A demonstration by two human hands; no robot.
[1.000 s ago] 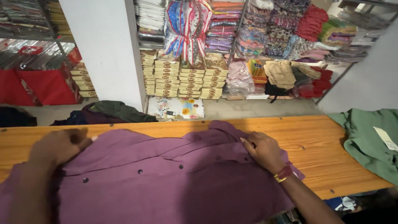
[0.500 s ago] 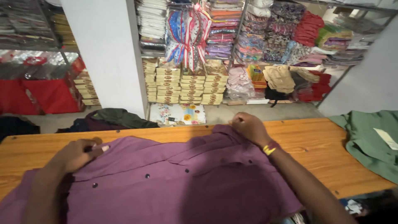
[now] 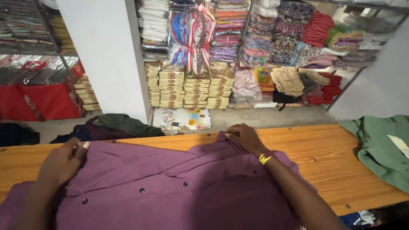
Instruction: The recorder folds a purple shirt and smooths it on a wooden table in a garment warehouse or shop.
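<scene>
The purple cotton button-front shirt (image 3: pixel 179 183) lay spread face-up across the long orange-brown wooden table (image 3: pixel 332 157), covering most of the near half of the top and hanging over the near edge. A row of small dark buttons (image 3: pixel 140 190) ran across the front placket, which sat slightly rucked, with diagonal creases leading toward the far edge.

The left hand (image 3: pixel 64 159) rested on the shirt's far left edge, fingers curled and closed on a fold of the cloth; whether the thumb pinched beneath the fabric could not be confirmed, as the knuckles hid it. The right hand (image 3: pixel 243 137), with a red and yellow thread band (image 3: pixel 265 157) at the wrist, was placed at the far middle edge, its fingertips drawn narrowly together on a raised peak of the purple cloth, probably the collar or shoulder seam.

Assessment: both hands appeared to be tensioning the far edge to flatten the garment. To do this well, the two grips should pull evenly apart along the same line, so that the placket lies straight and the creases between the hands clear. The cloth should be kept low against the wood, not lifted.

A crumpled green garment with a pale paper tag (image 3: pixel 381 149) lay apart at the right end of the table. Beyond the table, dark clothing (image 3: pixel 115 125) was heaped on the floor beside a white pillar (image 3: pixel 102 55). Further back stood stacked flat yellow boxes (image 3: pixel 191 85) and metal shelving filled with folded, brightly coloured fabrics (image 3: pixel 272 34).
</scene>
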